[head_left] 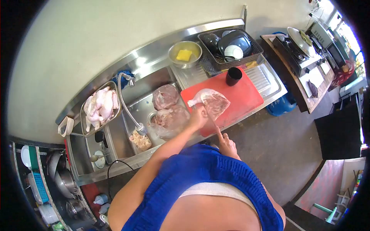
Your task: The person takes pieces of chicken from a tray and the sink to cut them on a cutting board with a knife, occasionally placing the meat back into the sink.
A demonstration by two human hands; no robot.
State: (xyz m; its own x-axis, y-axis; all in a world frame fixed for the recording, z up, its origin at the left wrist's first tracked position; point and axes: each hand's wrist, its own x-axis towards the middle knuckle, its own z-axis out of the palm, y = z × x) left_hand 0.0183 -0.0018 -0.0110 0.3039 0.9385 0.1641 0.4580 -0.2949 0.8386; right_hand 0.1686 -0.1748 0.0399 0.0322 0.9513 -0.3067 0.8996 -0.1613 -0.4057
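A piece of raw chicken (216, 103) with its leg end to the left lies on the red cutting board (248, 90). My left hand (198, 116) is closed at the lower left edge of the meat; its fingertips are partly hidden. My right hand (228, 146) is closed round a knife (212, 120), whose blade points up and left to the near edge of the chicken. On the board, behind the meat, stands a black cup (233, 76).
Left of the board, the sink holds bagged meat (165, 97), a container of pale pieces (140, 141) and a flexible faucet (127, 101). A tray of whole chickens (101, 106) sits farther left. Behind are a metal bowl (176, 49) and a dish rack (254, 57).
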